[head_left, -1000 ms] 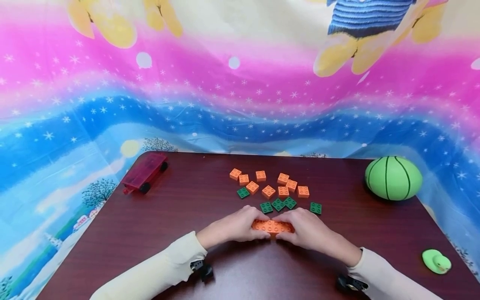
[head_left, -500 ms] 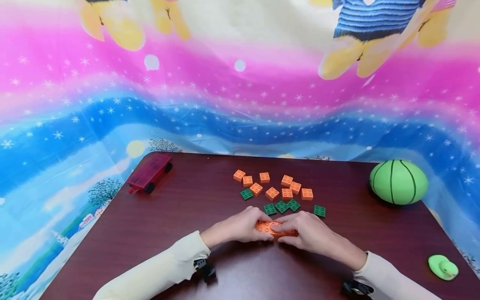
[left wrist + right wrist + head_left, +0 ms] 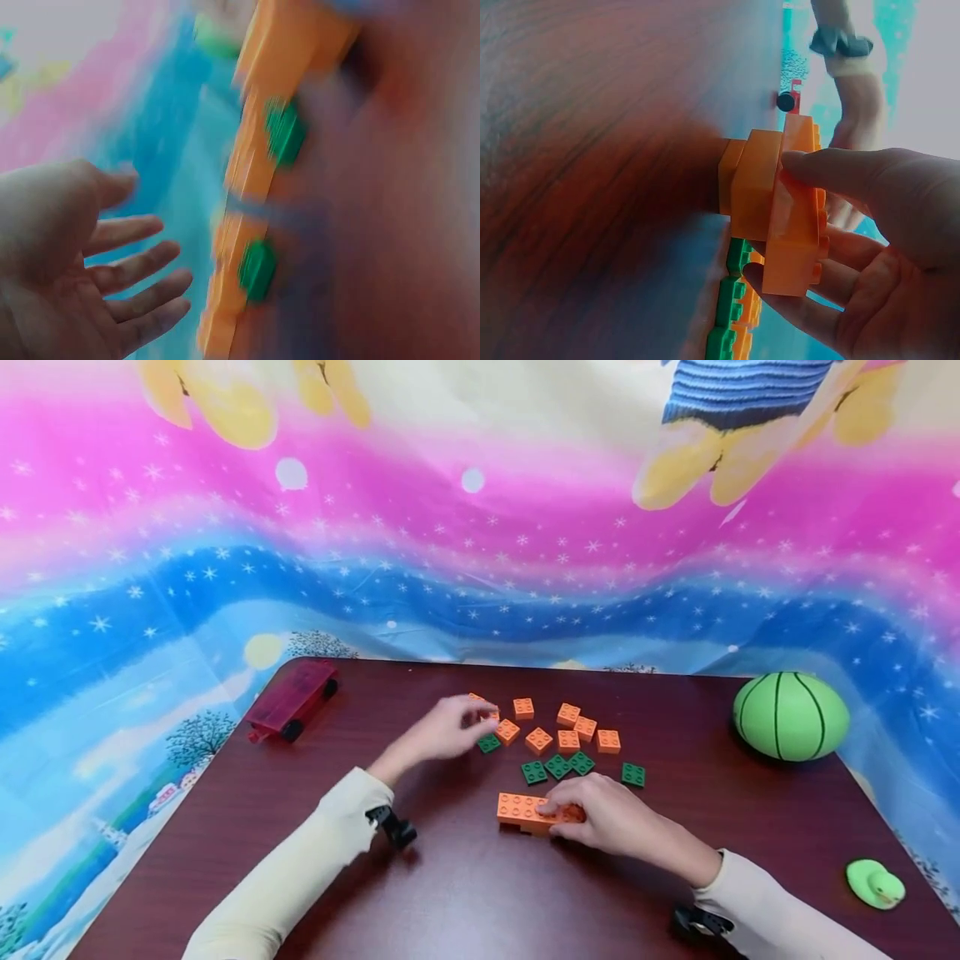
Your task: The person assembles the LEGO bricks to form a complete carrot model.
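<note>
My right hand (image 3: 618, 818) grips the right end of a built-up block of orange toy bricks (image 3: 517, 808), thumb in front. In the right wrist view, a long orange brick (image 3: 791, 247) lies across smaller orange bricks (image 3: 754, 184), with the thumb pressed on its side. My left hand (image 3: 448, 728) reaches over the far-left loose bricks, partly covering an orange brick (image 3: 476, 698). Its fingers are spread and hold nothing in the left wrist view, where they appear beside blurred bricks. A green brick (image 3: 489, 743) lies just under its fingertips.
Several loose orange bricks (image 3: 538, 741) and several thin green bricks (image 3: 534, 772) lie beyond the right hand on the dark table (image 3: 375, 893). A red wheeled toy (image 3: 292, 700) stands back left, a green striped ball (image 3: 791, 717) back right, a green toy duck (image 3: 876, 885) front right.
My left hand has let go of the orange block and moved forward and left to the loose bricks. My right hand stays on the block, whose left end is now uncovered.
</note>
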`<state>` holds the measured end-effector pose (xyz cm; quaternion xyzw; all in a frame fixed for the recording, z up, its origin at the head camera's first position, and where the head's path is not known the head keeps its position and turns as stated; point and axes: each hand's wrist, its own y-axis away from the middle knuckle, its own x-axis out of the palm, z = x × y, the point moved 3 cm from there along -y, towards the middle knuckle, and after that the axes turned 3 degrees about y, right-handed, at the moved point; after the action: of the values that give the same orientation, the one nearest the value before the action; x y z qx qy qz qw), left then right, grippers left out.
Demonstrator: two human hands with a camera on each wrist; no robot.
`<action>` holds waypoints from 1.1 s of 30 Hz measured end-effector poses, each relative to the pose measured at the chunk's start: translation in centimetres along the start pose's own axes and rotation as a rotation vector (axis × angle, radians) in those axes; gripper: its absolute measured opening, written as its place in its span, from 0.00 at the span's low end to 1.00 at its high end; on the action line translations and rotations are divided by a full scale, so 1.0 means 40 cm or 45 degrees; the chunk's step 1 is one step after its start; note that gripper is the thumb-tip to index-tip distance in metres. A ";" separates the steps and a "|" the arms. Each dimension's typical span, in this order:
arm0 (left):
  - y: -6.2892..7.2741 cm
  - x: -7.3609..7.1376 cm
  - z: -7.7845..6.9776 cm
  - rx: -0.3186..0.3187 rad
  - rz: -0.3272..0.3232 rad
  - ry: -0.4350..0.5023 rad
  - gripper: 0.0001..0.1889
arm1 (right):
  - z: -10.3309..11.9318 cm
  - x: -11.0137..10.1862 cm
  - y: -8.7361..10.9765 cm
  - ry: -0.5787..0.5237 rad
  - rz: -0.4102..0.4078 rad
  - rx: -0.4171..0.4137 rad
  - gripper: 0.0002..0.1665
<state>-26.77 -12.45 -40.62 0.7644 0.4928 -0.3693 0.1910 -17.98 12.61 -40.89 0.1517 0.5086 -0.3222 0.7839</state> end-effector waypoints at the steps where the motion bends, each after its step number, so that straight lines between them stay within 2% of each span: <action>1: -0.013 -0.019 0.020 -0.024 -0.021 -0.016 0.21 | 0.000 -0.001 0.000 0.002 0.005 0.008 0.11; 4: -0.048 -0.057 0.074 -0.078 -0.031 -0.092 0.23 | 0.001 -0.003 -0.001 -0.001 0.017 0.023 0.10; 6: -0.067 -0.069 0.104 -0.103 0.003 -0.111 0.25 | 0.001 -0.004 -0.002 -0.004 0.019 0.028 0.10; 12: -0.117 -0.050 0.158 -0.155 0.168 -0.103 0.29 | -0.002 -0.001 -0.002 -0.016 0.031 0.045 0.10; 15: -0.133 -0.040 0.166 -0.182 0.200 -0.131 0.29 | -0.004 -0.001 -0.002 -0.010 0.029 0.043 0.10; 22: -0.159 -0.034 0.175 -0.213 0.184 -0.198 0.23 | -0.005 -0.001 -0.002 -0.018 0.028 0.041 0.10; 28: -0.155 -0.045 0.180 -0.260 0.176 -0.172 0.22 | -0.005 -0.002 -0.003 -0.015 0.031 0.040 0.10; 33: -0.141 -0.064 0.176 -0.239 0.128 -0.120 0.23 | -0.002 -0.003 -0.003 -0.016 0.044 0.059 0.11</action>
<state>-35.07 -16.16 -42.88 0.7487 0.4768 -0.3470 0.3028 -18.15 12.63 -40.81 0.1766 0.4934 -0.3212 0.7888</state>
